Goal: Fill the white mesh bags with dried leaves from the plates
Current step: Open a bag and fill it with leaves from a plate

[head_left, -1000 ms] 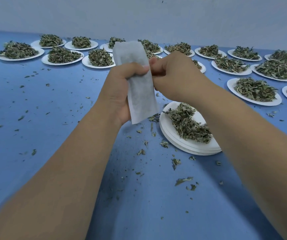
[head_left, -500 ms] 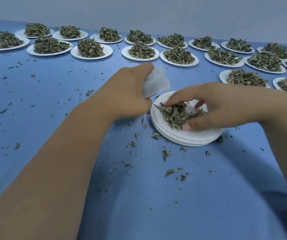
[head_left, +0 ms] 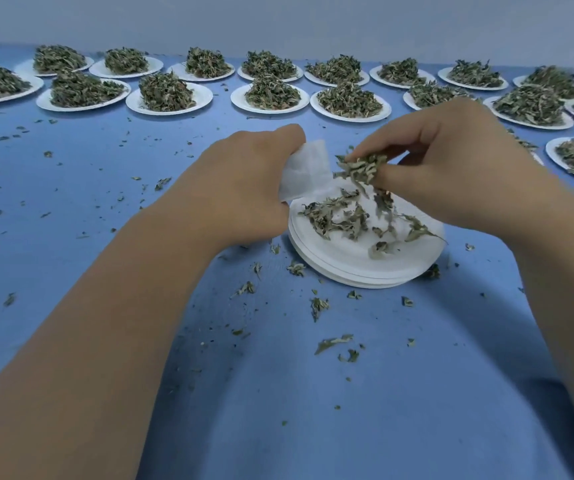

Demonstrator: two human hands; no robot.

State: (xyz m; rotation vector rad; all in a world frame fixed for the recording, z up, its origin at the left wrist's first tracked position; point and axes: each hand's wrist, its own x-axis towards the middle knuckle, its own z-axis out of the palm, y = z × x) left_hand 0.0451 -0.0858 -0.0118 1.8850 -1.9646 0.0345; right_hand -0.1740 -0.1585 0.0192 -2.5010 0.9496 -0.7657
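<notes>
One mesh bag is gripped by left hand; right hand pinches leaves.

We count two hands, the left hand and the right hand; one white mesh bag; one stack of plates, its number unclear; seventeen heaped plates of dried leaves in clear sight, an eighteenth mostly hidden behind the right hand.
</notes>
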